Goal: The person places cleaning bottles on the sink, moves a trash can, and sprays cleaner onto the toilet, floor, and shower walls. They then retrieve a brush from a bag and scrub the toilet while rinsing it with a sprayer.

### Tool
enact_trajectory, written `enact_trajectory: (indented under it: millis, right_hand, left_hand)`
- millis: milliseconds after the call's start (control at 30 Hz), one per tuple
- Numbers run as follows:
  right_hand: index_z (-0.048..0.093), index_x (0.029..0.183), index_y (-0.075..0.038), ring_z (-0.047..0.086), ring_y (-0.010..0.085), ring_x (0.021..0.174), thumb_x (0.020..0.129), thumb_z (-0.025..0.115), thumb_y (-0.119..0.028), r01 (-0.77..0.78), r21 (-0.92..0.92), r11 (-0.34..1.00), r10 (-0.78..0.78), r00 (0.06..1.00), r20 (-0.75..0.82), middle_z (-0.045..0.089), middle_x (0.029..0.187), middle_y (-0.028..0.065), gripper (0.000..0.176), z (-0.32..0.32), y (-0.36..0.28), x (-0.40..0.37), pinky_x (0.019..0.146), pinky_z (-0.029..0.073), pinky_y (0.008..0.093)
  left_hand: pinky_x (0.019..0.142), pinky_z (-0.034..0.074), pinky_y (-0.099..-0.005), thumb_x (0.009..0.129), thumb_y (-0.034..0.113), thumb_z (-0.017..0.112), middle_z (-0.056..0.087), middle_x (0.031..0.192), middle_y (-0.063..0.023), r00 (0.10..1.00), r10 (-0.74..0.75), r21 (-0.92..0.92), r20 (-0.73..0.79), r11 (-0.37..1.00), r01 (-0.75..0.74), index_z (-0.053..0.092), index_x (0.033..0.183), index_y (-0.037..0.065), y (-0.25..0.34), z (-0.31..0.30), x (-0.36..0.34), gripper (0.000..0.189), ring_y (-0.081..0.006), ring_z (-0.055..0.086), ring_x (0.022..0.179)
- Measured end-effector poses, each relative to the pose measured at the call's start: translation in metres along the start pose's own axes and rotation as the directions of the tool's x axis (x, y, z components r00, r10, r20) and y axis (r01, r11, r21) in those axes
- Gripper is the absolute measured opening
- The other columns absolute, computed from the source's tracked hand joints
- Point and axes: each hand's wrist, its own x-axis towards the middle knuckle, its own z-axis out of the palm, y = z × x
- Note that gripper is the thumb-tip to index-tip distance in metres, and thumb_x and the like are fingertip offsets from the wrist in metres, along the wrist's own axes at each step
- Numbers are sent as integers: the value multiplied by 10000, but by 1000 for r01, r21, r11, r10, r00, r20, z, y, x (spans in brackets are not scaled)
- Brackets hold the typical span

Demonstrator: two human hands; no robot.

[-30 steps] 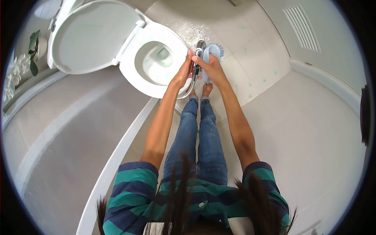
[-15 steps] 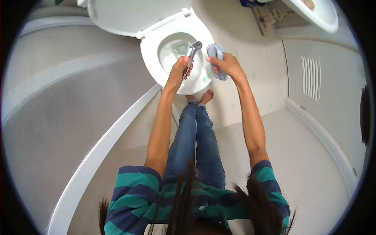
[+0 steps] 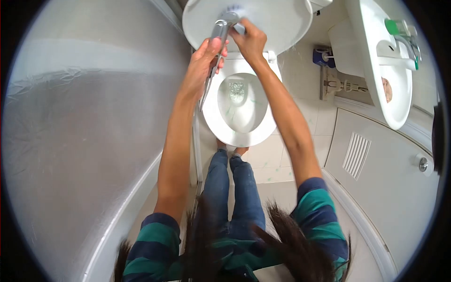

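My left hand (image 3: 206,58) is closed round a chrome spray nozzle (image 3: 219,34), its head pointing up at the raised toilet lid (image 3: 282,23). Just right of the nozzle head, my right hand (image 3: 250,41) grips a grey-blue scrub brush (image 3: 239,28) against the lid; the brush is partly hidden behind the nozzle and fingers. Below both hands is the toilet bowl (image 3: 244,105), its seat (image 3: 241,139) down, with green streaks inside and water at the back.
A white sink (image 3: 401,98) with a tap and a green-capped bottle (image 3: 391,27) stands at the right. Under it are pipes and a blue container (image 3: 321,57). A vented white door (image 3: 371,164) is lower right, a translucent panel (image 3: 94,122) left.
Both hands have moved from over the bowl and its right side up to the raised lid, still holding nozzle and brush. The view has shifted, showing more of the sink and door.
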Motion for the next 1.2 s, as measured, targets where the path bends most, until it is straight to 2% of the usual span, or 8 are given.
enact_trajectory:
  millis: [200, 267, 533, 633, 733, 900, 967, 1200]
  right_hand:
    - [607, 785, -115, 618, 203, 582, 685, 711, -158, 165, 71, 984, -166, 986, -1, 626, 664, 44, 150, -11, -7, 36, 469, 425, 323]
    - [640, 841, -16, 626, 137, 683, 683, 730, -96, 308, -106, 945, -233, 867, 440, 666, 754, 91, 199, 0, -25, 7, 600, 486, 311]
    - [495, 704, -71, 569, 281, 530, 690, 588, -41, 428, -104, 898, -388, 880, 275, 591, 670, 104, 98, 39, -44, 22, 497, 468, 387]
    - [559, 865, -103, 587, 287, 581, 723, 573, -51, 566, 22, 824, -437, 611, 660, 601, 692, 99, 152, 65, 29, -53, 507, 460, 413]
    - [547, 994, -102, 617, 269, 605, 736, 606, -41, 545, -196, 815, -281, 669, 688, 624, 695, 118, 272, -35, 106, -24, 504, 473, 395]
    - [518, 995, -78, 594, 233, 552, 697, 744, -208, 559, -17, 829, -544, 813, 206, 603, 690, 79, 396, 5, -5, 39, 459, 458, 335]
    - [506, 1069, -115, 619, 282, 660, 693, 647, -103, 518, 46, 854, -433, 661, 613, 632, 789, 119, 401, 59, -9, -19, 534, 476, 364]
    - [601, 1089, -134, 646, 246, 722, 660, 732, -427, 397, -265, 879, -39, 613, 789, 659, 921, 99, 536, -55, 160, -81, 616, 510, 323]
  left_hand:
    - [566, 341, -186, 893, 473, 462, 507, 813, 26, 1000, 12, -52, -23, 999, -14, 512, 1076, 41, 5, 0, -4, 472, -46, 431, 629]
    - [565, 339, -185, 892, 467, 469, 507, 809, 28, 996, 30, -60, -88, 998, -35, 509, 1080, 42, 0, -5, 2, 466, -45, 432, 629]
    - [564, 343, -170, 892, 475, 464, 501, 802, 45, 960, 104, -63, -259, 990, -124, 505, 1095, 46, -15, -11, -41, 476, -26, 430, 631]
    - [580, 358, -170, 904, 457, 449, 505, 808, 40, 946, 102, -55, -308, 991, -125, 511, 1117, 41, -11, -13, -60, 472, -29, 440, 646]
    - [604, 372, -170, 911, 440, 442, 512, 820, 34, 946, -33, -118, -322, 993, -5, 520, 1135, 38, -25, -24, -86, 466, -34, 452, 666]
    - [634, 382, -179, 918, 416, 440, 523, 840, 37, 923, -155, -176, -352, 980, 98, 524, 1146, 44, -86, -31, -106, 444, -42, 463, 693]
    - [648, 386, -185, 924, 404, 433, 525, 848, 38, 917, -181, -162, -355, 978, 130, 519, 1152, 45, -103, -30, -101, 434, -48, 468, 705]
    - [670, 393, -207, 953, 382, 368, 526, 868, 24, 860, -284, -254, -423, 949, 188, 507, 1147, 41, -159, -43, -147, 416, -74, 494, 741]
